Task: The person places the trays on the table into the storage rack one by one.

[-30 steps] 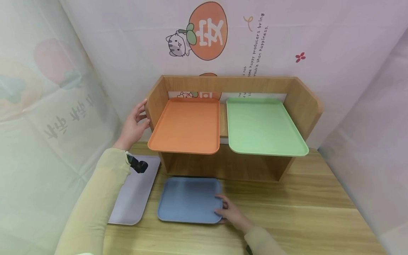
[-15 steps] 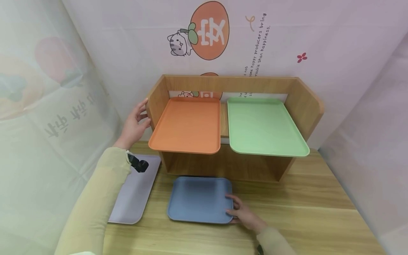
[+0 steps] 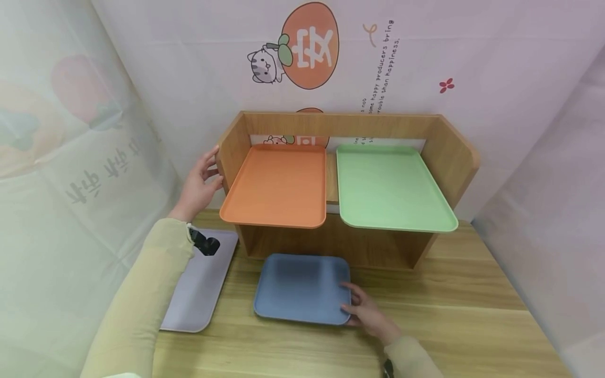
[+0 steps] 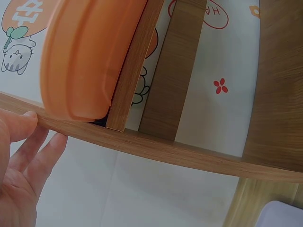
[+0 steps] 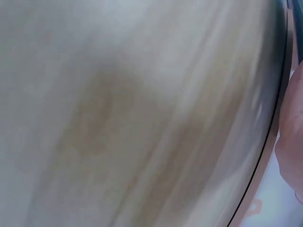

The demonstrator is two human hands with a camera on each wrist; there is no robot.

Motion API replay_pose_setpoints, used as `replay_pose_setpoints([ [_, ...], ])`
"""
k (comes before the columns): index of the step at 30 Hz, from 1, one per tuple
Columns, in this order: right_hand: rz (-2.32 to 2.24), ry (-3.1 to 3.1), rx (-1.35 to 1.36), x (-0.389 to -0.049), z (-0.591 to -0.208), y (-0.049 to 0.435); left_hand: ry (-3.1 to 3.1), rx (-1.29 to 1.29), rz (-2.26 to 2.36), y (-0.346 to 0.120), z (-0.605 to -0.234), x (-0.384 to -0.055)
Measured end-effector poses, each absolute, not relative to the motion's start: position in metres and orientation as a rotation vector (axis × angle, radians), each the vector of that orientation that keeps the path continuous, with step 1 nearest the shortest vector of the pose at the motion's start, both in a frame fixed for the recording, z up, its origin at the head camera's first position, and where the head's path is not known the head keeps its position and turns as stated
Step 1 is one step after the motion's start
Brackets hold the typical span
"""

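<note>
My right hand (image 3: 371, 315) grips the right edge of a blue tray (image 3: 302, 289), thumb on top and other fingers partly hidden beneath. The tray's far edge overlaps the front of the lower compartment of a wooden shelf (image 3: 335, 126). My left hand (image 3: 196, 186) rests on the outer side of the shelf's left panel (image 3: 231, 152); in the left wrist view its fingertips (image 4: 57, 138) lie right at the panel's edge. An orange tray (image 3: 279, 186) and a green tray (image 3: 392, 189) sit side by side on the upper level, their front ends jutting out.
A pale purple tray (image 3: 203, 294) lies on the wooden table (image 3: 449, 336) at the left, partly under my left forearm (image 3: 142, 283). White printed sheets (image 3: 402, 58) enclose the back and both sides. The right wrist view is mostly blurred wood grain.
My right hand has carried the blue tray to the right, then a little away from me towards the shelf's lower compartment. The left hand has stayed at the side panel.
</note>
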State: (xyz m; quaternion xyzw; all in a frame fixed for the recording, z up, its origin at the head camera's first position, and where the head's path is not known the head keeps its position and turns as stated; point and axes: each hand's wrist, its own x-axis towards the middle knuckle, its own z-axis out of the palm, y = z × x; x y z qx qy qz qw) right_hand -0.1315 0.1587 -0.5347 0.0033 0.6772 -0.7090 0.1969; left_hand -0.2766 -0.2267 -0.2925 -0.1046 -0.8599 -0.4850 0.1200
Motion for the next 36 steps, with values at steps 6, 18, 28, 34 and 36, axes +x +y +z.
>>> replay_pose_setpoints([
  [6, -2.093, 1.883, 0.117, -0.135, -0.527, 0.165, -2.517, -0.297, -1.418, -0.226, -0.292, -0.277],
  [18, -2.371, 1.879, 0.468, -0.140, -0.526, 0.163, -2.519, -0.279, -1.440, -0.227, -0.291, -0.274],
  [28, -2.476, 1.867, 0.516, -0.145, -0.540, 0.155, -2.535, -0.272, -1.406, -0.227, -0.293, -0.274],
  [34, -2.475, 1.864, 0.500, -0.145, -0.544, 0.144, -2.522, -0.293, -1.412, -0.226, -0.293, -0.275],
  [36, -2.473, 1.876, 0.493, -0.145, -0.545, 0.140, -2.520, -0.295, -1.411, -0.226, -0.292, -0.276],
])
